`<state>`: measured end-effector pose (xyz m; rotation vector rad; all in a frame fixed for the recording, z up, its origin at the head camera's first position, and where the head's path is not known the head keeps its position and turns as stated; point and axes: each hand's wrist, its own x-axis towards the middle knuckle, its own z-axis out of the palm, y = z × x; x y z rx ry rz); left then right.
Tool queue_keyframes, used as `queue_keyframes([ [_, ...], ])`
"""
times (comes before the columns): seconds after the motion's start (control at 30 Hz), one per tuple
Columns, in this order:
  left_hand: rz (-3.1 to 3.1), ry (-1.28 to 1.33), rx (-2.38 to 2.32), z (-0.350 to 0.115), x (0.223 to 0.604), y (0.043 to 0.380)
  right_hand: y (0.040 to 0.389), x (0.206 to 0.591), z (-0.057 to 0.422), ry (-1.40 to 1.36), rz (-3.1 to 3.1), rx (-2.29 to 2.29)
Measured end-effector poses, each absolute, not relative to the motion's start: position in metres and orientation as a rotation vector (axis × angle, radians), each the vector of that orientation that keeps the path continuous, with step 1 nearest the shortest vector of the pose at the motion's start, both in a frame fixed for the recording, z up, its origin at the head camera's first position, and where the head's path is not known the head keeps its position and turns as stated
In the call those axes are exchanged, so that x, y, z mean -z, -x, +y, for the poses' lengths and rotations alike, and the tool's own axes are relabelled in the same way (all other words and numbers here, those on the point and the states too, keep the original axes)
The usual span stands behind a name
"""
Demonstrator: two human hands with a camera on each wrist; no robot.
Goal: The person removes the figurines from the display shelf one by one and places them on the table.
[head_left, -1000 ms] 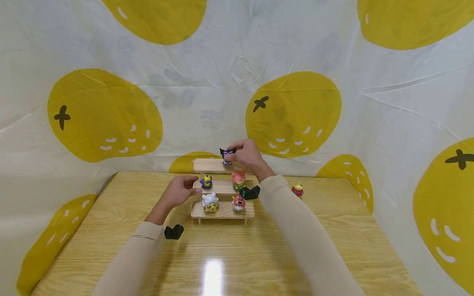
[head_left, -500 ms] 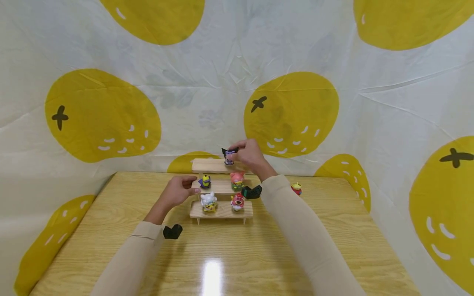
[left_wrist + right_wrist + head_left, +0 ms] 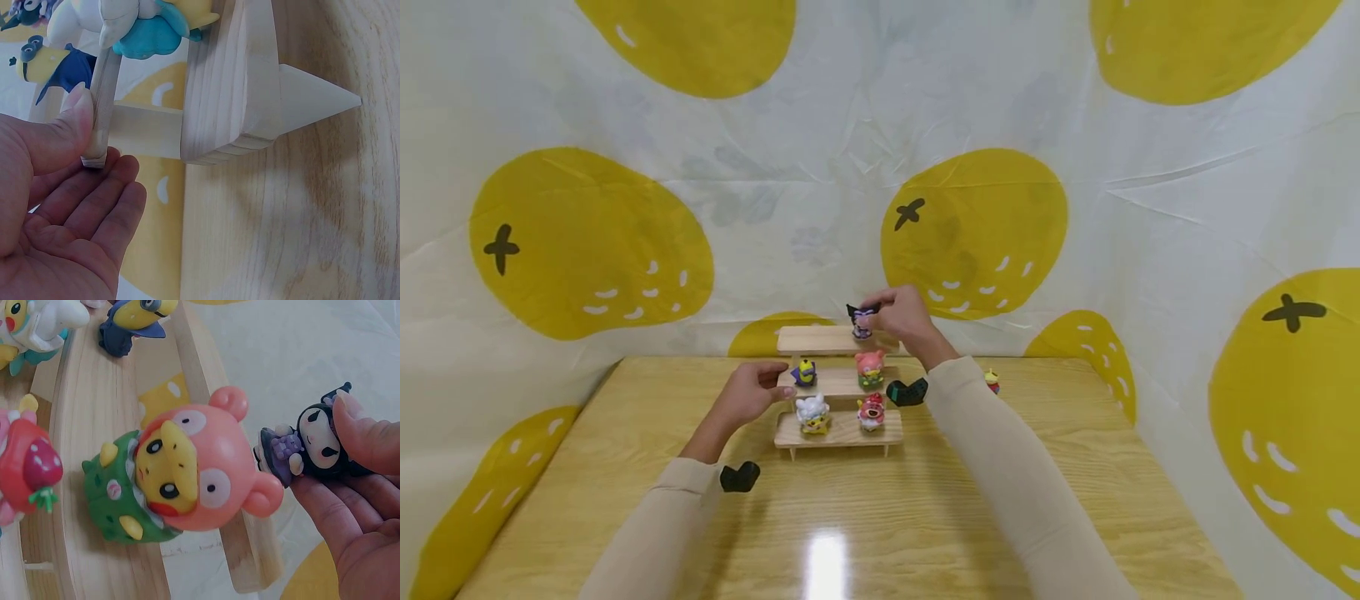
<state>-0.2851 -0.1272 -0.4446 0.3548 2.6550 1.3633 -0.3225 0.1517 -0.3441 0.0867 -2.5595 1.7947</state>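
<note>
A three-tier wooden stand [image 3: 816,340] holds small figurines near the back of the table. At its top tier, my right hand [image 3: 904,318] pinches a black-and-purple figurine [image 3: 319,437] by the head, its base right at the board. Over on the other side, my left hand [image 3: 748,396] grips the end of the middle board, thumb on top and fingers beneath in the left wrist view. Beside that thumb stands a yellow minion figurine [image 3: 40,65] in a blue cape. A pink-hooded figurine [image 3: 175,469] in green occupies the right of the same tier.
On the lowest tier are a white-hooded yellow figurine [image 3: 812,414] and a red-and-pink figurine [image 3: 871,412]. A small red-and-yellow figurine [image 3: 992,381] stands on the table [image 3: 1045,500] beyond the right sleeve. A lemon-patterned cloth [image 3: 805,208] hangs close behind.
The figurine in my right hand has shifted slightly to the right along the top tier. My left hand keeps its hold on the stand. The head view has turned a little.
</note>
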Motion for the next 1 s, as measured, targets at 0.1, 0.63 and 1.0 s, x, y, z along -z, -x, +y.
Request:
queue_keyframes([
  [0.1, 2.651, -0.338, -1.371, -0.129, 0.446, 0.284, 0.323, 0.347, 0.152, -0.103, -2.562, -1.769],
  [0.63, 2.624, -0.329, -1.386, -0.126, 0.44, 0.28, 0.322, 0.348, 0.165, -0.089, -2.617, -1.721],
  [1.0, 2.63, -0.344, -1.386, -0.127, 0.441, 0.281, 0.322, 0.348, 0.172, -0.047, -2.602, -1.729],
])
